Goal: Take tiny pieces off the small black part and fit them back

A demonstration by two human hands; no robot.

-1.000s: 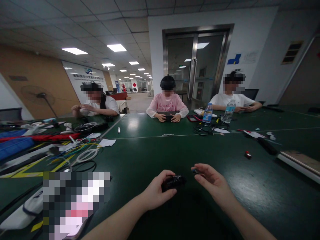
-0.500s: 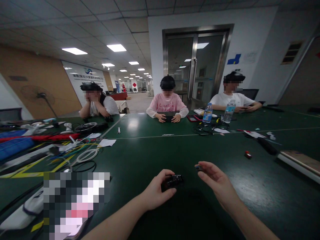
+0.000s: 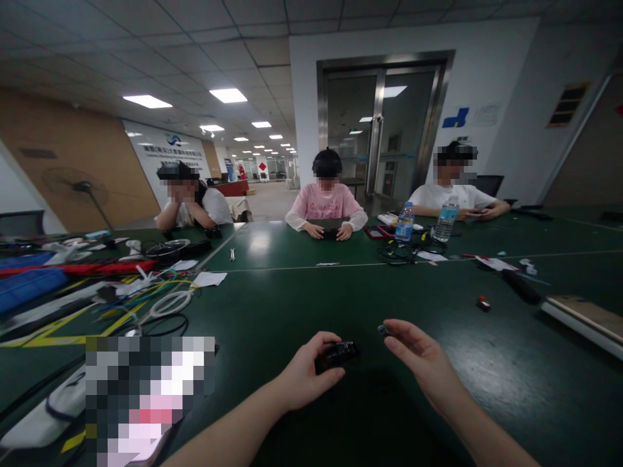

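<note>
My left hand (image 3: 309,373) is closed around a small glossy black object (image 3: 341,353), thumb on its near side and fingers on the far side. The exact kind of that object does not show. To the right, my right hand (image 3: 419,353) pinches a tiny dark piece with a bluish face (image 3: 383,330) between thumb and fingertips. A short gap separates the piece from the black object. Both hands are low over the dark green table (image 3: 292,305).
A small red item (image 3: 483,303) lies to the right, near a pale-edged board (image 3: 581,318). Cables (image 3: 170,303), a blue tray (image 3: 29,288) and a blurred-out phone-like slab (image 3: 150,402) are on the left. Two bottles (image 3: 403,224) stand across the table, where three people sit.
My right hand has shifted slightly down, and the tiny piece in it has turned a little. My left hand keeps its hold on the black object almost unmoved.
</note>
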